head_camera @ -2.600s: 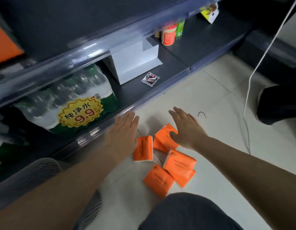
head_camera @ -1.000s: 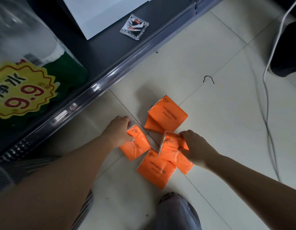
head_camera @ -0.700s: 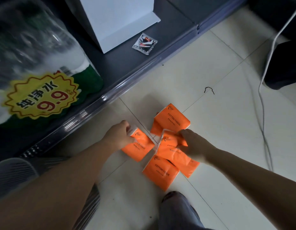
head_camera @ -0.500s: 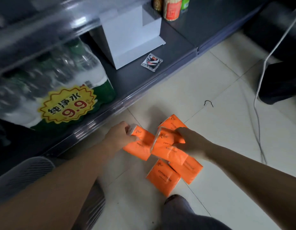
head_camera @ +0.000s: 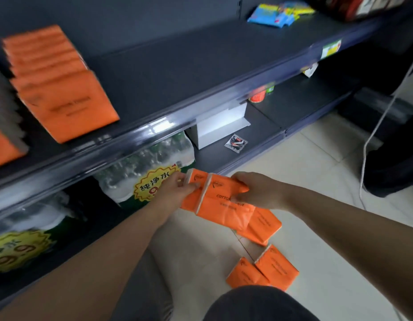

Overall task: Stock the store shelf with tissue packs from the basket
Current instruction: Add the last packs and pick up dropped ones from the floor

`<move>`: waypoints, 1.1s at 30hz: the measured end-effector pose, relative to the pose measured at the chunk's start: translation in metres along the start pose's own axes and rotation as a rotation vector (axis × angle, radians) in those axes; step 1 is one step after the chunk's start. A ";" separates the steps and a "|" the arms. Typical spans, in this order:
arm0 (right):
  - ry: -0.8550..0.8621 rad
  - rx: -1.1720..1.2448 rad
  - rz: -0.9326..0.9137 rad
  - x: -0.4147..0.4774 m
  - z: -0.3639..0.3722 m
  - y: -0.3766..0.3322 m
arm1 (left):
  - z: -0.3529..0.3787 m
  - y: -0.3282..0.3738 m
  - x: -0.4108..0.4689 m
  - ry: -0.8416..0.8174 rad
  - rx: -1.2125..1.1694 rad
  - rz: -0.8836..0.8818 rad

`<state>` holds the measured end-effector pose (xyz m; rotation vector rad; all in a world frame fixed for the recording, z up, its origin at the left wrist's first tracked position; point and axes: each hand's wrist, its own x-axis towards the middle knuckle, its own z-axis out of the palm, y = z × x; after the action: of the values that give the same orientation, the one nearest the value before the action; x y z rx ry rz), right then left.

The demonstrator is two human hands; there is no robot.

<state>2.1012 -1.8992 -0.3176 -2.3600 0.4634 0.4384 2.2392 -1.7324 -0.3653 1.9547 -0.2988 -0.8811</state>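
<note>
Left pack (head_camera: 191,198) and right pack (head_camera: 224,209) touch side by side, white ends toward the shelving, just off the bottom shelf's (head_camera: 258,135) front edge. Left hand (head_camera: 175,191) pinches one; right hand (head_camera: 263,191) curls round the other. Stocked row (head_camera: 62,93) at middle shelf's (head_camera: 201,66) left end lies up-left, so the left hand is nearer. Loose packs (head_camera: 277,269) lie on the floor (head_camera: 316,172).

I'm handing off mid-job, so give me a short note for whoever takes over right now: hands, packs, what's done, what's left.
Left hand grips one orange tissue pack. Right hand grips a second pack. The two are held side by side, off the floor.
Three loose packs lie on the floor tiles below the hands.
Done: a row of packs already sits on the shelf, though it is blurred.
Left: shelve the two held packs, then the three on the floor.
</note>
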 end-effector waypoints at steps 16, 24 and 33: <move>0.268 0.182 -0.164 -0.019 -0.059 -0.117 | -0.082 0.081 -0.079 -0.030 -0.361 0.205; 0.493 0.242 -0.278 -0.022 -0.074 -0.150 | -0.105 0.098 -0.093 -0.051 -0.393 0.254; 0.388 0.811 -0.217 -0.018 -0.094 -0.155 | -0.109 0.136 -0.088 0.133 -0.577 0.331</move>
<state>2.1706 -1.8501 -0.1567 -1.6593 0.4424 -0.2828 2.2708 -1.6853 -0.1782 1.3688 -0.2461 -0.5396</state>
